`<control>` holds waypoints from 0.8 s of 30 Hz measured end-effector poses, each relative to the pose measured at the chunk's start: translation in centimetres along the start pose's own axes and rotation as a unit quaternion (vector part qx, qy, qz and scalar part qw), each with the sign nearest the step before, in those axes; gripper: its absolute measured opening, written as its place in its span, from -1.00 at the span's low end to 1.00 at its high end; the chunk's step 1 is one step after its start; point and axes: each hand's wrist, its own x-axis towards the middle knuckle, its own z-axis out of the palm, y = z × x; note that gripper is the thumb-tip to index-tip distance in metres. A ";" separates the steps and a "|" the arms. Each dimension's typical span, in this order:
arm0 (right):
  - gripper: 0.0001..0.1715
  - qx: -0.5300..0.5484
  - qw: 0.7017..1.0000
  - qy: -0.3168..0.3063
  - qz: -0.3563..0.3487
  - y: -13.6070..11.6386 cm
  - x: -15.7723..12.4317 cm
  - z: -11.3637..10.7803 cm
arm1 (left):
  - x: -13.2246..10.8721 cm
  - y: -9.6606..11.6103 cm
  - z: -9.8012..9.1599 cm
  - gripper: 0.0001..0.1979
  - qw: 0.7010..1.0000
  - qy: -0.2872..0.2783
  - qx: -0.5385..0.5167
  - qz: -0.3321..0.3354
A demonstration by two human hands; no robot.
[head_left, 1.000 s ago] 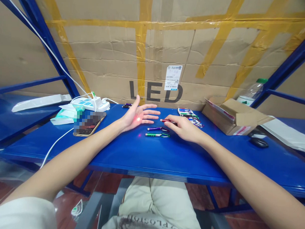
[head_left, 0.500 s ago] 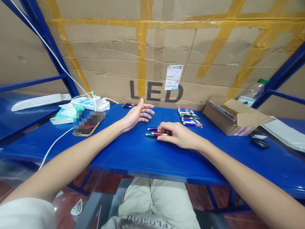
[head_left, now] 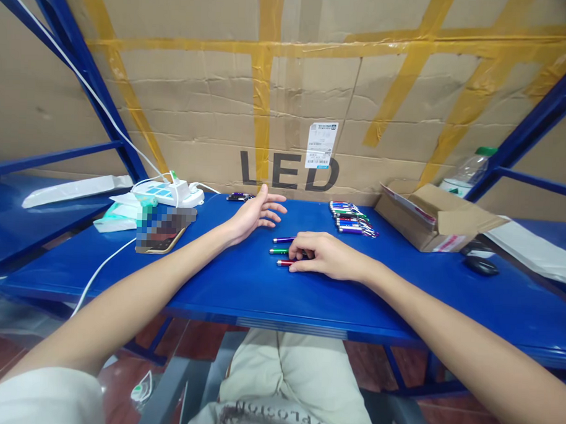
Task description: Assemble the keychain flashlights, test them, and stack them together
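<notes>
My right hand (head_left: 321,255) is closed on a slim red penlight (head_left: 285,263) with a silver tip, low over the blue table. A green penlight (head_left: 278,251) and a blue-purple penlight (head_left: 282,240) lie just beyond it, side by side, their right ends hidden by my fingers. To the left, my left hand (head_left: 259,214) rests on its edge with the fingers spread and nothing in it. Past the right hand is a neat row of several coloured penlights (head_left: 350,219) with cord loops. Several dark penlights (head_left: 239,197) sit behind my left hand.
On the left are a phone (head_left: 166,229), a power strip (head_left: 172,191) with cables and a green-and-white packet (head_left: 125,211). An open cardboard box (head_left: 431,217), a black mouse (head_left: 480,265) and a bottle (head_left: 470,172) stand at right. A large carton (head_left: 212,110) walls the back.
My right hand has drawn the red penlight toward me, away from the green one, so that the three now lie apart. The left hand stays in place.
</notes>
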 end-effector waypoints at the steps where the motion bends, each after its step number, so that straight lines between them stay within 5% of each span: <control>1: -0.73 0.000 1.000 0.008 -0.001 -0.1 0.0 0.0 | 0.0 0.0 0.0 -0.26 1.000 0.000 0.000 0.001; 7: -0.70 -0.047 0.997 0.061 -0.021 0.6 -0.1 0.3 | 0.1 -0.2 -0.1 -0.28 1.000 0.001 -0.001 0.009; 24: -0.73 -0.106 0.994 0.022 -0.018 1.3 0.0 0.5 | -0.1 -0.1 0.1 -0.28 1.000 0.002 0.011 0.016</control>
